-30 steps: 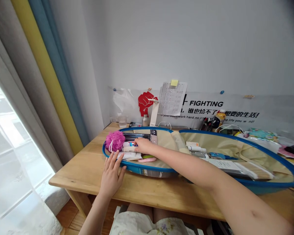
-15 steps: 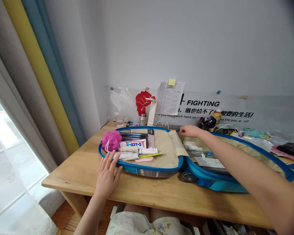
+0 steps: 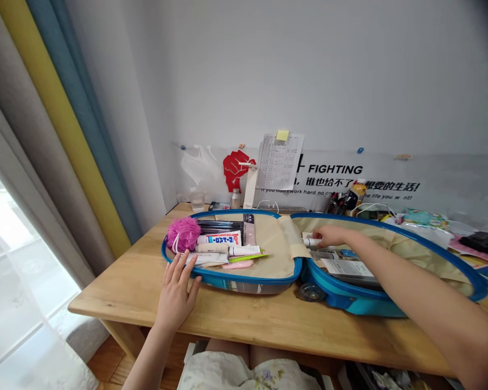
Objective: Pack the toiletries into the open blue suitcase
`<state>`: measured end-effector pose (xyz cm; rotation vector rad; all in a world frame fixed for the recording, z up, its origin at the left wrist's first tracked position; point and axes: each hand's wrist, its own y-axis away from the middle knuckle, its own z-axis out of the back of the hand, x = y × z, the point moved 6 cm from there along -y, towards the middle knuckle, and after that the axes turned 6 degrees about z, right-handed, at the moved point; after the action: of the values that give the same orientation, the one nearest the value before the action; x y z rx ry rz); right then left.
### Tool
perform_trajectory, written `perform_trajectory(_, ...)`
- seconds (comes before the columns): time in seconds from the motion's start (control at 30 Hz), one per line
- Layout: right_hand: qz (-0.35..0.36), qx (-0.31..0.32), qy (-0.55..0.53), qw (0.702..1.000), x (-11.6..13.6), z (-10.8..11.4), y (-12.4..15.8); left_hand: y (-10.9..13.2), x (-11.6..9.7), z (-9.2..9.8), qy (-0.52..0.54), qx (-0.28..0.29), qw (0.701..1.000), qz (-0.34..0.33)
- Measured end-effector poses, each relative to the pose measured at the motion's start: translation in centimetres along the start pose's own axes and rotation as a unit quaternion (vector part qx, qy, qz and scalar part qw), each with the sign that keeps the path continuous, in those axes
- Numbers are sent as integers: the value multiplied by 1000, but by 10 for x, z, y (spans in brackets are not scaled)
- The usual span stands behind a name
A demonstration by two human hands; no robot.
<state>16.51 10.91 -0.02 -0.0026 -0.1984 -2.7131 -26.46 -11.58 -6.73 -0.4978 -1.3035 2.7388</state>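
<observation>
So, R hand [image 3: 334, 235] at white tube [image 3: 311, 242] in suitcase [image 3: 352, 303]

Wood desk [image 3: 117, 295] vs. pale wall [image 3: 309, 81], grey/yellow/blue curtains [image 3: 61, 108], sheer [image 3: 24, 336] at bright window [image 3: 4, 260], wood flr [image 3: 103, 363].

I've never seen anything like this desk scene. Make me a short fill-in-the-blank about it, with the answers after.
An open blue suitcase lies on a light ____ table.
A round ____ mesh bath puff sits inside the suitcase's half nearer the window.
A small white tube is at the fingertips of the person's ____ hand.

wooden; pink; right
</observation>
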Motion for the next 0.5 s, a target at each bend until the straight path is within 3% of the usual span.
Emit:
perform_trajectory(0.13, -37, -51, 0, 998, 3, 32, 4, 0, 0, 0, -3, 0, 1000, -2)
perform_trajectory(0.23, -31, -123, -43, 991, 31, 58, 1, 0, 0, -1, 1, 5, 1000, 5)
perform_trajectory(0.33, 24, -152, -98, 983, 90, 67, -14, 0, 0, 0, 2, 6, 1000, 7)
perform_trajectory(0.5, 118, -112, -106, 981, 205, 48, -59, 0, 0, 0, 0, 5, 1000, 3)
